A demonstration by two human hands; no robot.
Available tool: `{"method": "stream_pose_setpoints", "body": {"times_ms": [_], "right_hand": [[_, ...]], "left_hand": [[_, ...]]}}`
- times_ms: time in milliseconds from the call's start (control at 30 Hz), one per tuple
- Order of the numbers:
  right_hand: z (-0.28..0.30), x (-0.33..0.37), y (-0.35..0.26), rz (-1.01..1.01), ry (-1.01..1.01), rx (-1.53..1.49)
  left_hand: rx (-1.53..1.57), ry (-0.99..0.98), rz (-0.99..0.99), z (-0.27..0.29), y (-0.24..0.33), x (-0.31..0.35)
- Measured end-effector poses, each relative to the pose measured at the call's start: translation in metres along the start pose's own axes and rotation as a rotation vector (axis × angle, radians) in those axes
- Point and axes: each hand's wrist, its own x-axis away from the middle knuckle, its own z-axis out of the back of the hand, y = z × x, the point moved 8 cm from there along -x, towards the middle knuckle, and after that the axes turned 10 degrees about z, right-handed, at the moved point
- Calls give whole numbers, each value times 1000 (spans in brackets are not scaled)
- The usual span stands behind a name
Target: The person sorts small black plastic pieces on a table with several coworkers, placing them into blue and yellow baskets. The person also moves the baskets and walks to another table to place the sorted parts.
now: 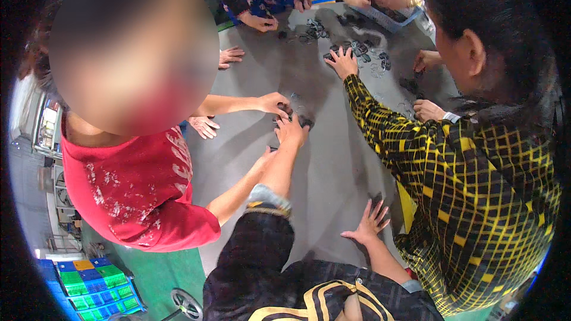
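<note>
My left hand (pixel 291 130) reaches forward over the grey table, its fingers curled against small black pieces (pixel 306 122) that show at its edge. What lies under the palm is hidden. Close by, the hand of the person in red (pixel 273 103) holds a similar dark piece; that person's other hand is mostly covered by my forearm. My right hand (pixel 370 223) rests flat near the front of the table, fingers spread, with nothing in it.
Dark pieces with clear or metallic parts (pixel 361 49) lie in a loose heap farther back, under the hand of a person in a black and yellow shirt (pixel 452 190). People across the table reach in, one at a blue basket (pixel 389 19). Green and blue crates (pixel 92 288) stand lower left.
</note>
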Motion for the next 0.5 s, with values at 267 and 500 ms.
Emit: {"method": "stream_pose_setpoints", "body": {"times_ms": [267, 500], "right_hand": [[-45, -19, 22, 161, -12, -290], [-17, -14, 7, 122, 17, -337]], "left_hand": [[480, 37, -268, 20, -67, 174], [522, -68, -78, -44, -113, 188]]}}
